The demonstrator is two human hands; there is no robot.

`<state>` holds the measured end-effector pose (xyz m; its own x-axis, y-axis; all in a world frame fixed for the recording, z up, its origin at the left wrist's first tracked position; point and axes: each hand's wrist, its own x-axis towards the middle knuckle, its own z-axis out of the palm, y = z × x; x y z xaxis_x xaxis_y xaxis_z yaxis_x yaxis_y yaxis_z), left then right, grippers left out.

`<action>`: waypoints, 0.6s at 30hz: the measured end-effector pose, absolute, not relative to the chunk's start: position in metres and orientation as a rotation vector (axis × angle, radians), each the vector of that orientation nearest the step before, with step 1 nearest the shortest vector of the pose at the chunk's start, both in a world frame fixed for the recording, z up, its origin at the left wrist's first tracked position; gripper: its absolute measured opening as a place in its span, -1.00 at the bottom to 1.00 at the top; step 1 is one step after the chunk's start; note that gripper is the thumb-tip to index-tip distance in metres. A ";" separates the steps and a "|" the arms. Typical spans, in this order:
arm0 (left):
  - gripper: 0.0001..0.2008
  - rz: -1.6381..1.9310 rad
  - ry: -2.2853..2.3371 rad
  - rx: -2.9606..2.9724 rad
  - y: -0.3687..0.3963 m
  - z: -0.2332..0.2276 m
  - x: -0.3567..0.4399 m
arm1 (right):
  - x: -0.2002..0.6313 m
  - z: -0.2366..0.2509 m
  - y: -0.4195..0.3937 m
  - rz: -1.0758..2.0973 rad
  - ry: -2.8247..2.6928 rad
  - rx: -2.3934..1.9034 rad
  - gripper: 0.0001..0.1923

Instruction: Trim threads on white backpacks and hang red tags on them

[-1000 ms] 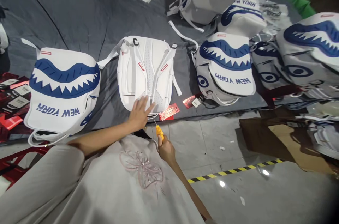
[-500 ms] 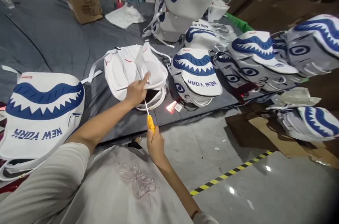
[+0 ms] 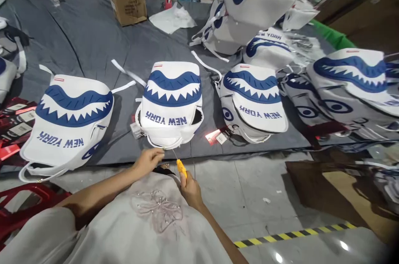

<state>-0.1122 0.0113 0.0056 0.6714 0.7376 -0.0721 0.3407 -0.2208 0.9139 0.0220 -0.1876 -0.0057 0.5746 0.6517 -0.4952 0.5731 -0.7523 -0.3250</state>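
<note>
Though near the backpack (image 3: pixel 172 104), yellow tool (image 3: pixel 181 168) indistinct at tip

The white backpack with blue toothed print (image 3: pixel 171 97) in the middle looks smooth and nearly matt to me, like coated fabric. Just nearer, the slim yellow tool handle (image 3: pixel 181 167) seems to be plastic. The grey cloth-covered tabletop (image 3: pixel 84 35) is dull and creased. Over on the left, the red-and-black rectangular tags (image 3: pixel 20 129) shine like foiled card, and the red openwork stool (image 3: pixel 46 191) resembles smooth plastic. The brown square-sided box (image 3: pixel 129 4), far off, is matt cardboard; the grey tiled floor (image 3: pixel 249 185) is glossy.
</note>
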 end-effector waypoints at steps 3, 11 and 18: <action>-0.65 0.337 0.936 2.078 0.049 0.014 -0.108 | 0.040 -0.009 -0.210 0.978 -1.027 -2.683 -0.58; 0.01 -0.433 0.693 2.447 0.135 -0.021 -0.031 | 0.070 0.036 -0.246 1.030 -1.143 -2.601 -0.48; 0.00 -0.613 0.641 2.612 0.122 -0.044 -0.025 | 0.124 0.103 -0.143 0.677 -1.122 -2.958 -0.54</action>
<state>-0.0251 0.1215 -0.0436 0.8009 0.3408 -0.4923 0.5070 -0.8235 0.2548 0.1241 -0.1435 0.1029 0.6728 0.6132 -0.4139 0.6521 -0.7557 -0.0597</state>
